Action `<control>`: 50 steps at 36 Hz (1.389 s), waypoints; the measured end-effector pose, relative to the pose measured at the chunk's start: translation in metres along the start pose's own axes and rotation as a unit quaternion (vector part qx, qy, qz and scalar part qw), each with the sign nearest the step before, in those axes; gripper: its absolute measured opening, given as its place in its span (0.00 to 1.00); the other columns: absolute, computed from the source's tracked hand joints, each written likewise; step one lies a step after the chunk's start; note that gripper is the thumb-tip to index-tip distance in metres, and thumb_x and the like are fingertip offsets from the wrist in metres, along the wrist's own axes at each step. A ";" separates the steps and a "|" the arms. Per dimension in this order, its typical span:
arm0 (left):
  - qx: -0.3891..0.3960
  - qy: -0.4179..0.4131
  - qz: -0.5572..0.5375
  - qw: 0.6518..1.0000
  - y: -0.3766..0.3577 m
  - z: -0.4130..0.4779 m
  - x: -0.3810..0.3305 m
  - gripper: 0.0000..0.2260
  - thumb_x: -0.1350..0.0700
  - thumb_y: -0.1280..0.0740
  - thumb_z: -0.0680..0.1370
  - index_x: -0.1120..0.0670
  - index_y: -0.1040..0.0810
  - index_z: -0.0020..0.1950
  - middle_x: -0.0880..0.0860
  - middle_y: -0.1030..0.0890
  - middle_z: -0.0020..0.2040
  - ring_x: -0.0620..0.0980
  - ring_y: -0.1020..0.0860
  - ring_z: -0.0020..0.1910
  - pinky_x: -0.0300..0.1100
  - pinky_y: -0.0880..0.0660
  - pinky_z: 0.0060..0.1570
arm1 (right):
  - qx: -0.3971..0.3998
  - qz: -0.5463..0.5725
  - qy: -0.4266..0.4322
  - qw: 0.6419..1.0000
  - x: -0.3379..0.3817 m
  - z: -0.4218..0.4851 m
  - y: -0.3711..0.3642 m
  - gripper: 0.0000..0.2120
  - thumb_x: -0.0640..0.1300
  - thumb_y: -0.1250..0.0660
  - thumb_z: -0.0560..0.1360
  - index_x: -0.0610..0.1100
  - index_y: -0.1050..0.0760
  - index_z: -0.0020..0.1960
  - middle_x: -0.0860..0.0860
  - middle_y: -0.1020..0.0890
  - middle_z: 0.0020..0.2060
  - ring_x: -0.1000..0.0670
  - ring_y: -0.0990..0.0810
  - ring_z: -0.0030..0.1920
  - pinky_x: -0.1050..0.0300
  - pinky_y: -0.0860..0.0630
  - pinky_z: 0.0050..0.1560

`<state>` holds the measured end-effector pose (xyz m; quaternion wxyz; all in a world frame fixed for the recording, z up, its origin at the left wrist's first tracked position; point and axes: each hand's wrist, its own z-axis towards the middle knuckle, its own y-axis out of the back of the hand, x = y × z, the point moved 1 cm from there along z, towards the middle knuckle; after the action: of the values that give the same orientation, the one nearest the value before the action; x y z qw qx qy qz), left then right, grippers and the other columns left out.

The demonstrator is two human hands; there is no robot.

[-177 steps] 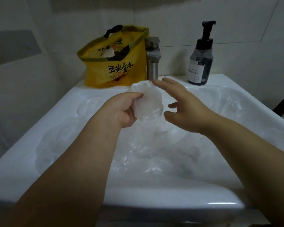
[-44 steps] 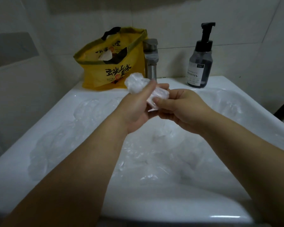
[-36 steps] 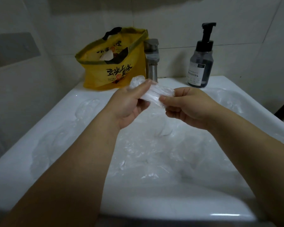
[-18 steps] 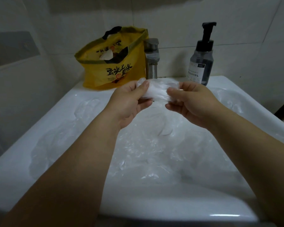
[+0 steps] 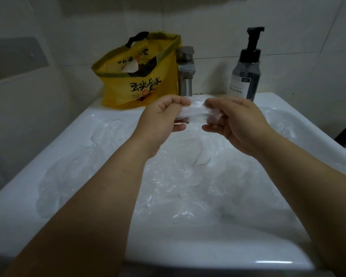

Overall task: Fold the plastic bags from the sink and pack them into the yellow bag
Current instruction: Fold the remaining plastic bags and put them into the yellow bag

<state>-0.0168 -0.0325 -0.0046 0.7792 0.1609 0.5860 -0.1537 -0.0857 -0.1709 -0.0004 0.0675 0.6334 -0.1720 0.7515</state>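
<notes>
Sink point(image 5: 72, 134): white basin across my view, with loose plastic bags point(image 5: 178, 186) heaped inside; I judge plenty is left to fold.
Yellow bag point(image 5: 140, 84): upright on the back-left of the rim with its mouth open and something white showing inside.
Left hand point(image 5: 160, 118): fingers curled, pinching the left end of the held bag.
Held bag point(image 5: 196, 112): a clear, crumpled strip stretched in the air between both hands, above the basin and in front of the tap point(image 5: 185, 72).
Right hand point(image 5: 236, 120): thumb and upper fingers pinch the right end; the lower fingers hang loose.
Soap dispenser point(image 5: 246, 70): back right, well apart from the work.
Step in hand: as I read it, drawing the strip flat before the next fold.
Doing it well: I would keep both pinches firm and the pull even, bring the ends together squarely, press the air out, and keep the packet squeezed small so it cannot spring open on the way to the open mouth at back left.
</notes>
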 end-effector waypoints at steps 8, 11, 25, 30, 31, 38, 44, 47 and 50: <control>-0.026 -0.036 0.044 0.998 0.002 -0.001 0.001 0.06 0.58 0.30 0.77 0.48 0.20 0.42 0.47 0.20 0.49 0.47 0.21 0.49 0.34 0.23 0.39 | -0.022 -0.112 0.047 0.992 -0.003 0.000 0.002 0.16 0.33 0.30 0.72 0.39 0.23 0.59 0.48 0.20 0.50 0.50 0.16 0.44 0.63 0.20 0.42; -0.015 -0.047 0.071 0.996 0.004 -0.001 0.001 0.08 0.61 0.28 0.75 0.46 0.20 0.45 0.47 0.20 0.54 0.47 0.20 0.51 0.36 0.21 0.44 | -0.014 -0.136 0.063 0.989 -0.003 0.001 0.003 0.22 0.32 0.30 0.71 0.38 0.26 0.64 0.46 0.20 0.54 0.51 0.17 0.46 0.64 0.20 0.45; -0.027 -0.143 0.302 0.942 0.009 -0.003 0.004 0.06 0.55 0.29 0.76 0.47 0.25 0.49 0.48 0.29 0.52 0.41 0.29 0.46 0.23 0.34 0.43 | -0.022 -0.449 0.192 0.872 -0.006 0.001 0.009 0.11 0.46 0.35 0.78 0.43 0.21 0.57 0.48 0.20 0.43 0.50 0.21 0.44 0.60 0.24 0.45; 0.010 -0.079 0.214 0.974 0.011 0.000 0.003 0.07 0.55 0.29 0.76 0.46 0.25 0.43 0.49 0.23 0.49 0.45 0.25 0.46 0.37 0.27 0.49 | 0.007 -0.460 0.175 0.870 -0.004 0.002 0.011 0.09 0.50 0.37 0.78 0.45 0.24 0.48 0.49 0.22 0.45 0.53 0.21 0.44 0.60 0.24 0.44; 0.017 -0.065 0.176 0.982 0.012 -0.001 0.002 0.06 0.56 0.29 0.76 0.47 0.25 0.43 0.48 0.21 0.45 0.45 0.23 0.43 0.42 0.24 0.48 | 0.012 -0.434 0.156 0.887 -0.003 0.002 0.011 0.07 0.50 0.37 0.78 0.48 0.24 0.46 0.52 0.21 0.43 0.56 0.20 0.41 0.62 0.23 0.42; 0.030 -0.017 0.013 0.999 0.015 0.000 0.000 0.04 0.63 0.32 0.77 0.55 0.24 0.47 0.50 0.20 0.38 0.41 0.20 0.36 0.36 0.21 0.40 | 0.025 -0.241 0.103 0.965 0.002 -0.002 0.009 0.03 0.42 0.35 0.77 0.45 0.22 0.47 0.50 0.20 0.36 0.58 0.22 0.33 0.63 0.20 0.40; 0.048 -0.001 0.035 0.998 0.015 0.000 -0.001 0.01 0.60 0.33 0.78 0.55 0.22 0.47 0.48 0.19 0.33 0.41 0.22 0.34 0.35 0.21 0.40 | 0.058 -0.184 0.043 0.980 0.005 -0.001 0.013 0.05 0.40 0.36 0.78 0.42 0.22 0.46 0.49 0.20 0.34 0.56 0.22 0.32 0.65 0.22 0.36; 0.059 0.009 0.028 0.998 0.015 -0.001 -0.002 0.02 0.60 0.34 0.79 0.55 0.22 0.46 0.46 0.18 0.33 0.41 0.21 0.34 0.34 0.21 0.39 | 0.078 -0.162 0.017 0.984 0.006 -0.001 0.016 0.05 0.39 0.36 0.77 0.41 0.22 0.45 0.49 0.20 0.33 0.56 0.22 0.32 0.65 0.23 0.36; 0.064 0.022 0.034 0.997 0.015 -0.001 -0.001 0.02 0.60 0.34 0.79 0.56 0.22 0.47 0.48 0.17 0.35 0.41 0.20 0.34 0.34 0.22 0.38 | 0.102 -0.163 0.007 0.981 0.007 -0.002 0.017 0.04 0.38 0.35 0.77 0.42 0.22 0.44 0.49 0.20 0.34 0.55 0.21 0.34 0.64 0.22 0.37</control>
<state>-0.0117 -0.0188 -0.0031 0.7587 0.2339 0.5862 -0.1610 -0.0938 -0.1867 0.0032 0.1259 0.6515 0.0115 0.7480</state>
